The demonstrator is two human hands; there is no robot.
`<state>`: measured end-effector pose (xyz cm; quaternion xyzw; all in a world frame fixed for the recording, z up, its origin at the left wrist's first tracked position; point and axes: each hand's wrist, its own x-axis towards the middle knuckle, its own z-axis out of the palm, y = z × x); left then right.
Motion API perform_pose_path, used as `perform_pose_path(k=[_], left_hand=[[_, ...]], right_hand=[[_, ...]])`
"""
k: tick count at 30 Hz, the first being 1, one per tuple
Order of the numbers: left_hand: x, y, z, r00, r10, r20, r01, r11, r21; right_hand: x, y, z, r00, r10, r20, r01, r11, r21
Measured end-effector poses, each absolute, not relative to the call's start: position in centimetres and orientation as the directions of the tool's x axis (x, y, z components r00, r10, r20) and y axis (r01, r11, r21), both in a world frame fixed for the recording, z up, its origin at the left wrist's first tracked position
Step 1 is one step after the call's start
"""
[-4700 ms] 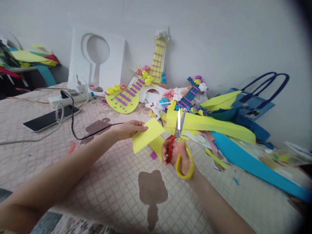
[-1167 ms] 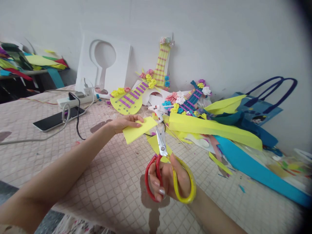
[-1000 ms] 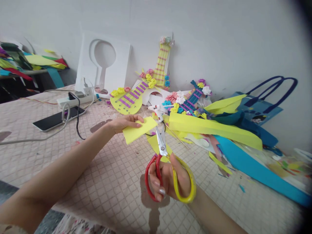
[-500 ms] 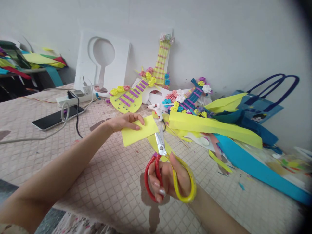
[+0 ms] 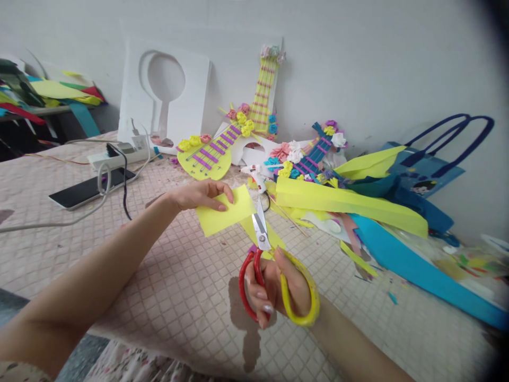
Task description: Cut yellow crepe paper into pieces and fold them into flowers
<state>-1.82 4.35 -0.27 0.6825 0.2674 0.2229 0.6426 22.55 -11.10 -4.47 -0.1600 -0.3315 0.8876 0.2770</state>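
Note:
My left hand pinches a small yellow foam sheet and holds it above the table. My right hand grips a pair of scissors with one red and one yellow handle. The blades point up and away, and their tips reach the right edge of the yellow sheet. A second yellow piece lies on the table just under the blades.
Foam guitars with paper flowers lean against the wall, next to a white foam board. Yellow and blue foam rolls pile up at the right by a blue bag. A phone, power strip and cables lie at the left.
The scissors have come up from lower on the table to the right edge of the yellow sheet. My left hand has kept hold of the sheet and turned it flatter.

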Motion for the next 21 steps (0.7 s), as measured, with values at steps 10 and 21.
perform_pose_path(k=[10, 21], left_hand=[[-1.87, 4.34, -0.19, 0.746, 0.665, -0.035, 0.086, -0.044, 0.995], [-2.05, 4.32, -0.08, 0.735, 0.677, -0.039, 0.105, -0.057, 0.993]], right_hand=[[22.55, -11.06, -4.94, -0.769, 0.621, -0.149, -0.363, -0.617, -0.698], [22.74, -10.99, -5.24, -0.765, 0.621, -0.171, -0.370, -0.641, -0.673]])
